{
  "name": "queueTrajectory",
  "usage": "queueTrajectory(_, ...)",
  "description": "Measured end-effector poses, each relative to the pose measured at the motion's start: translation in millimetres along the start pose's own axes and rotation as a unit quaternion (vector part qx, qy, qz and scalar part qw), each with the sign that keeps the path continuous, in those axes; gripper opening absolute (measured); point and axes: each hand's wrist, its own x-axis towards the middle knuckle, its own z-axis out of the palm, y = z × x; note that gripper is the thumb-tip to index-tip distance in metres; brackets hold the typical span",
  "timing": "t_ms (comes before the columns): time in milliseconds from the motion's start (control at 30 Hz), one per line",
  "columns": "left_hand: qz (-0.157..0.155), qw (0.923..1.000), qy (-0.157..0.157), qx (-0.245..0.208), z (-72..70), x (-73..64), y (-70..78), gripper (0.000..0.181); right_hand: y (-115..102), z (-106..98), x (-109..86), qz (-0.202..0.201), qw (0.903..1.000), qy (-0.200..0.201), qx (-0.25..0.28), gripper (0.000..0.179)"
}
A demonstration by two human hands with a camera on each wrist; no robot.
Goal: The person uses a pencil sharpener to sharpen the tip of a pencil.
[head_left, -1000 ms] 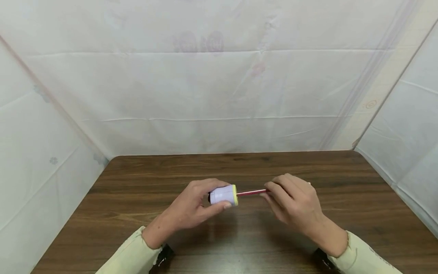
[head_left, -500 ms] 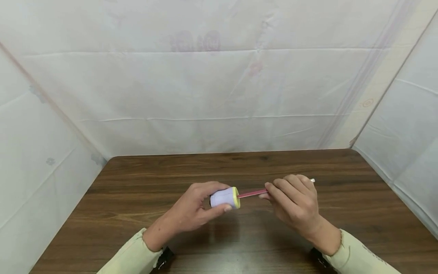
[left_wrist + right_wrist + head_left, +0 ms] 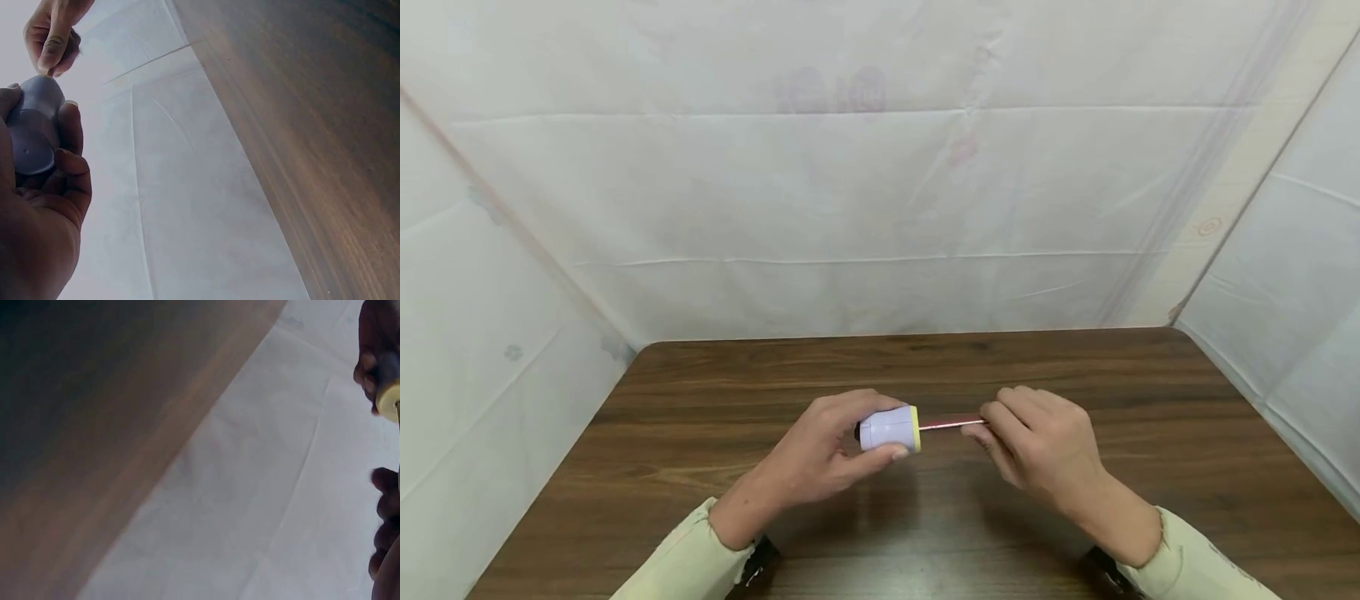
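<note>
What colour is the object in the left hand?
The object is mostly pale purple with a yellow rim, clearest in the head view.

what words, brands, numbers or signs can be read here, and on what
No text is readable.
White sheet: printed marks, too faint to read.
Right sleeve: small marks, too blurred to read.
Pencil sharpener and red pencil: no lettering can be made out.
</note>
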Motion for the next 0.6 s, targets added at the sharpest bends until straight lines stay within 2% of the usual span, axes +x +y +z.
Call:
queueTrajectory(100, -0.009, 0.9998, 0.006, -0.014, 0.4, 1.0, 1.7, 0.03, 3, -3, 3.7, -0.011, 0.9993, 0.03, 0.019, 0.038)
queueTrajectory(167, -0.016, 0.9993, 0.007, -0.032, 1.0, 1.7, 2.6, 0.029, 3, -2, 8.7, -0.023, 0.996, 0.085, 0.016, 0.036)
queueTrajectory(267, -0.02, 0.9982, 0.005, -0.057, 3.3, 2.5, 3.0, 0.028, 0, 2, 14.4, -0.037, 0.982, 0.185, -0.006, 0.037)
queueTrajectory(367, -0.014, 0.9979, 0.004, -0.064, 5.1, 2.9, 4.2, 0.027, -1, 7, 16.4, -0.046, 0.9647, 0.258, -0.022, 0.036)
queueTrajectory(500, -0.005, 0.9984, 0.002, -0.056, 5.5, 2.9, 6.6, 0.027, 0, 10, 16.8, -0.065, 0.9564, 0.284, -0.015, 0.037)
queueTrajectory(600, -0.007, 0.9986, -0.002, -0.052, 4.9, 1.9, 7.8, 0.027, 0, 10, 16.0, -0.072, 0.9586, 0.275, -0.007, 0.04)
